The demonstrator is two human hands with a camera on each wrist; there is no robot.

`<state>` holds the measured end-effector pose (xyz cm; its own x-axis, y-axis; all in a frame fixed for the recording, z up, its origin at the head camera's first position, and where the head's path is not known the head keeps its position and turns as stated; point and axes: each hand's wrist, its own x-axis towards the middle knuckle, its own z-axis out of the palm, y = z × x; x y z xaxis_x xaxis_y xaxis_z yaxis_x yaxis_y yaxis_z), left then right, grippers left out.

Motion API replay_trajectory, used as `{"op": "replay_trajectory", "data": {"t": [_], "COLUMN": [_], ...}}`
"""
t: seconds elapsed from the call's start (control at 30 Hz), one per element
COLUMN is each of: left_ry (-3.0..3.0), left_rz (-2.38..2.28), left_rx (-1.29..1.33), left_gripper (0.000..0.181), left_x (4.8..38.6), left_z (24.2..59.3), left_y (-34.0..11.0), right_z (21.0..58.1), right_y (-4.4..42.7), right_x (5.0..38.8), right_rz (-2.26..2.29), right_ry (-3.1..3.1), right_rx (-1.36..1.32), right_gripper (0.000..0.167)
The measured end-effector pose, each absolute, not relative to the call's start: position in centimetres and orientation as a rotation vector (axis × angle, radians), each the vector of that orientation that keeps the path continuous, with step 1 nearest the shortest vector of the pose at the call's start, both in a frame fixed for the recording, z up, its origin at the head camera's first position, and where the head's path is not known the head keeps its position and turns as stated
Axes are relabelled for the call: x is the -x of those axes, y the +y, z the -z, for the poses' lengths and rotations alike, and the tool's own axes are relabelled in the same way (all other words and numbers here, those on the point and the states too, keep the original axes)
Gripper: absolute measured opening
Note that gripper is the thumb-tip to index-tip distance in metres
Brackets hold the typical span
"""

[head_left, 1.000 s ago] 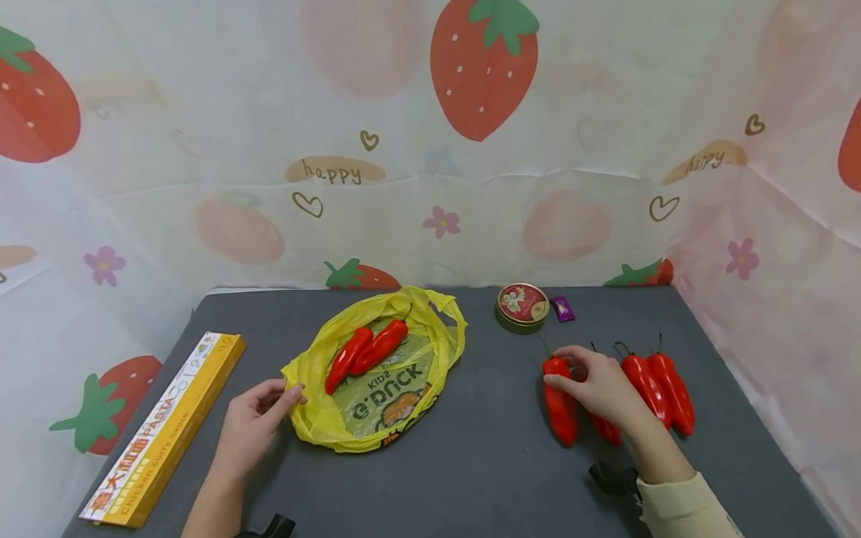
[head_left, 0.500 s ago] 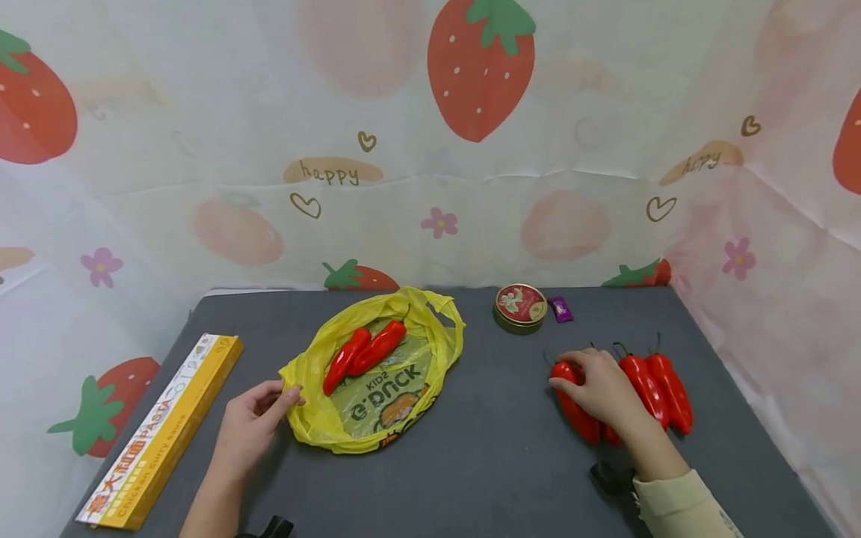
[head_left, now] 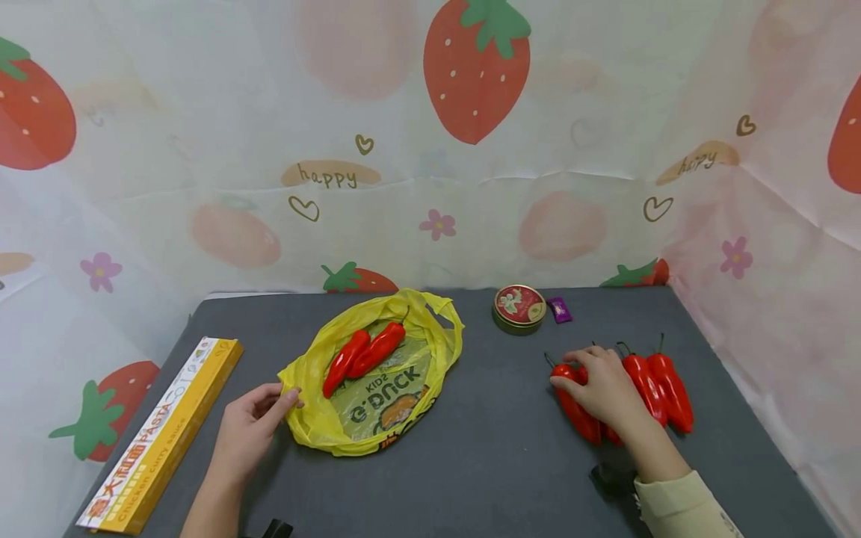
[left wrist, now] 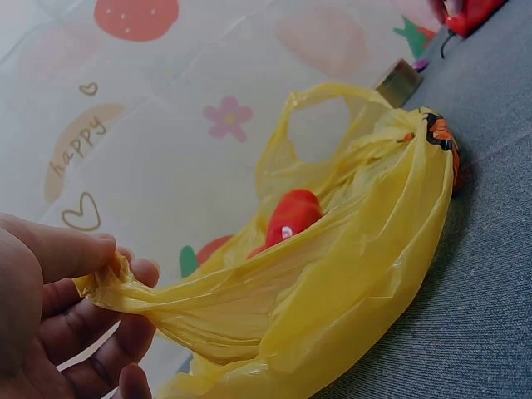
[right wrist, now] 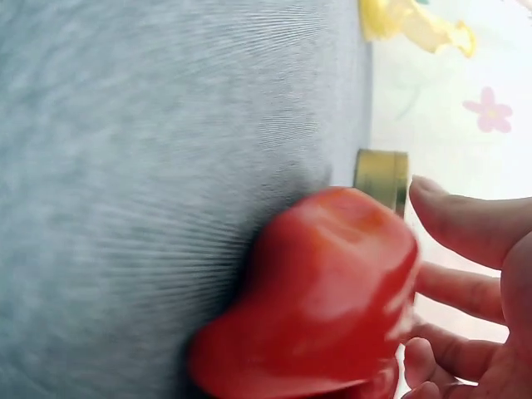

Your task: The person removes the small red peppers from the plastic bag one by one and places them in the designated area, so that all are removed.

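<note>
A: Left side?

B: My left hand (head_left: 249, 426) pinches the left rim of the yellow bag (head_left: 304, 421). Film looks light, limp, easy to tear; I'd gather a wider fold.

A: Right?

B: My right hand (head_left: 608, 390) is at the leftmost red pepper (head_left: 582, 423) lying well right of the bag. Thumb and fingers sit about its far end; can't tell if they grip. Probably light, firm, slick: I'd hold across the thick shoulder.
</note>
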<state>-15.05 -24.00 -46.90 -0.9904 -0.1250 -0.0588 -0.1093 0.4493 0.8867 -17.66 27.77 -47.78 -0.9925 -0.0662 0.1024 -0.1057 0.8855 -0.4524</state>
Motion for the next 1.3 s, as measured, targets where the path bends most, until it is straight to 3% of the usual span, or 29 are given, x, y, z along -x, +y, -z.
{"op": "replay_trajectory", "data": {"t": [0.27, 0.73, 1.3], "left_ry": [-2.651, -2.660, -2.667], "left_rz": [1.640, 1.631, 1.636], "left_rx": [-0.214, -0.200, -0.209], "left_gripper": [0.046, 0.046, 0.045], "left_x": [15.1, 15.1, 15.1], "left_z": [47.0, 46.9, 47.0], "left_y": [-24.0, -24.1, -24.4], "right_z": [45.9, 42.6, 41.4], "right_y": [26.4, 19.5, 11.7], "right_x": [17.9, 19.3, 23.5], "right_rz": [-0.848, -1.323, -1.502], "right_ry": [-2.902, -2.752, -2.763], "right_rx": [-0.212, -0.360, -0.556], "right_gripper": [0.046, 0.050, 0.044]}}
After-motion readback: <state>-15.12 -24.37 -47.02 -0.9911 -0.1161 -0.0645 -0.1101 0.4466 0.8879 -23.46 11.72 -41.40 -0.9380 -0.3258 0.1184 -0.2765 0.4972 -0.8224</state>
